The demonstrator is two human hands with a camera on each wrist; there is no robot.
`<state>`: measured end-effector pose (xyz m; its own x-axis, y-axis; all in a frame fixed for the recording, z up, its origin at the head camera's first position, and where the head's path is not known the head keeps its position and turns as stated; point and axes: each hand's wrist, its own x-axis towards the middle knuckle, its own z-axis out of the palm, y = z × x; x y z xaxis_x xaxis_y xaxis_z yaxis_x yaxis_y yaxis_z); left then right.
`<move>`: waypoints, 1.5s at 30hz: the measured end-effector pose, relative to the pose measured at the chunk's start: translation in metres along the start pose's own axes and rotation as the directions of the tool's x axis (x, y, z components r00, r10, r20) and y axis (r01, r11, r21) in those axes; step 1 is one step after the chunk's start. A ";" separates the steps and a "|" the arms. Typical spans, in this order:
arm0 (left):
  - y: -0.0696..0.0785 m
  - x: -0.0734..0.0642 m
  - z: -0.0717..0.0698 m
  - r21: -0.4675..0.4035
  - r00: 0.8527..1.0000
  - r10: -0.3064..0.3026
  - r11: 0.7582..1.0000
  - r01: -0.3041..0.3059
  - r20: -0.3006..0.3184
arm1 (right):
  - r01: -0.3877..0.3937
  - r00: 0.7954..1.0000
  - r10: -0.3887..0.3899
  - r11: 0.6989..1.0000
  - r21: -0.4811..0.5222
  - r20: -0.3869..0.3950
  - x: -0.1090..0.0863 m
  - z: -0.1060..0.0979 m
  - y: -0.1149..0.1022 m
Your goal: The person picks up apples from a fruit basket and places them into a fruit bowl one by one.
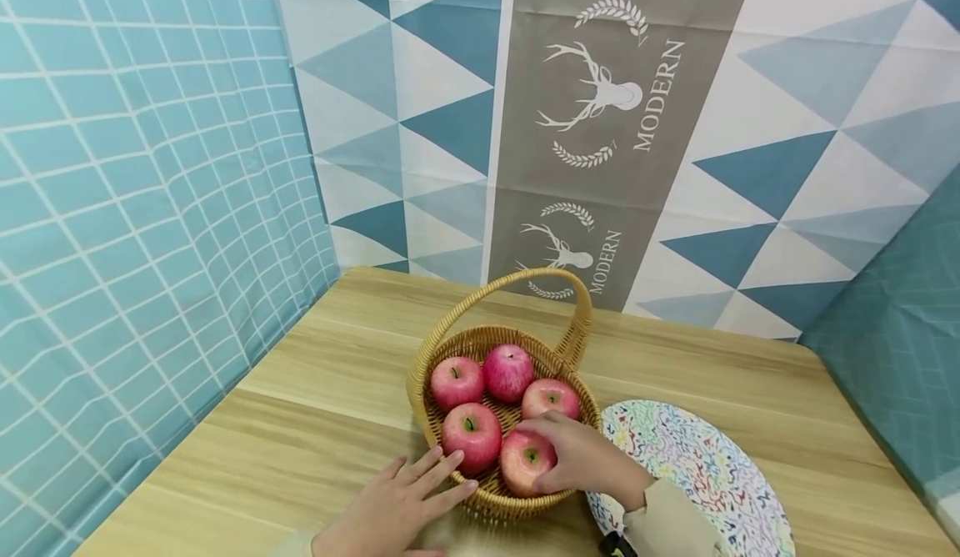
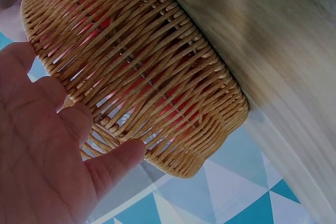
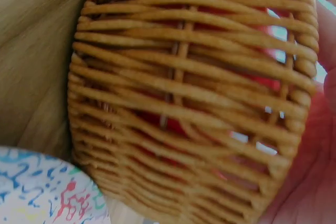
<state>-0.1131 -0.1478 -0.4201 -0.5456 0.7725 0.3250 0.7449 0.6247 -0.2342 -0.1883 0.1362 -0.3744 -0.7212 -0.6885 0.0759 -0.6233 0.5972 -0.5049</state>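
A wicker basket (image 1: pixel 491 503) with an arched handle (image 1: pixel 517 278) holds several red apples. My right hand (image 1: pixel 588 457) reaches over the basket's right rim and grips the front-right apple (image 1: pixel 525 465), thumb at the near side and fingers over the far side. In the right wrist view, the basket's woven wall (image 3: pixel 184 82) hides most of that hand. My left hand (image 1: pixel 393 503) lies at the front-left rim with fingers extended, fingertips touching it beside another apple (image 1: pixel 471 436). In the left wrist view, the left fingers (image 2: pixel 76 121) rest along the rim.
A round white board with colourful squiggles (image 1: pixel 697 465) lies on the wooden table (image 1: pixel 300 424), right of the basket and partly under my right forearm. Behind stands a wall covering with triangles and deer prints (image 1: pixel 577 90). Blue tiled-pattern sheeting (image 1: pixel 150 173) closes off the left side.
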 end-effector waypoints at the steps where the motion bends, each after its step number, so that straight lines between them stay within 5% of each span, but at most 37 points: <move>1: 0.000 0.000 0.000 -0.001 1.000 -0.001 1.000 0.001 -0.001 | 0.008 1.000 -0.008 1.000 -0.016 0.004 0.001 0.001 -0.001; 10: 0.000 -0.001 0.001 0.001 1.000 -0.004 1.000 0.004 -0.013 | 0.068 0.997 -0.063 0.987 -0.145 0.038 0.013 0.008 -0.005; 22: 0.001 0.000 0.004 0.037 0.999 0.001 0.999 0.000 -0.039 | 0.049 0.999 -0.049 0.997 -0.068 -0.004 0.012 0.013 0.002; 29: 0.001 0.000 0.010 0.126 0.991 0.028 0.992 -0.011 -0.135 | 0.014 0.998 -0.014 1.000 0.010 -0.068 0.010 0.012 0.004; 45: 0.002 0.000 0.002 0.044 1.000 -0.009 0.999 0.010 -0.021 | 0.019 0.977 -0.007 0.998 0.052 -0.215 0.005 -0.018 0.004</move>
<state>-0.1124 -0.1459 -0.4228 -0.5442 0.7643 0.3461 0.7221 0.6367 -0.2706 -0.2002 0.1427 -0.3604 -0.7649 -0.5883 0.2624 -0.6201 0.5623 -0.5471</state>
